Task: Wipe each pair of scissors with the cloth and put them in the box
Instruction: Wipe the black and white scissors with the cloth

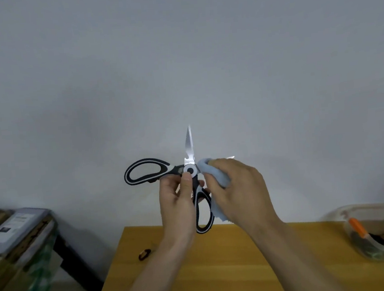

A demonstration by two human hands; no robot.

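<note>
I hold a pair of black-and-white kitchen scissors [189, 168] up in front of the wall, spread wide open. One blade points straight up; the other runs right and is mostly covered. My left hand [176, 201] pinches the scissors at the pivot, thumb on the round screw, fingers round the lower handle. My right hand [234, 188] grips a light blue cloth [214, 172] wrapped over the right-pointing blade, whose tip shows just past the hand. A clear plastic box [377, 231] stands at the table's right edge, holding an orange-handled tool and dark items.
The yellow wooden table [220, 270] lies below my arms. A small dark brown object [144, 254] lies near its left edge. To the left stands a lower bench with a grey flat package [14, 227] and a green patterned cover.
</note>
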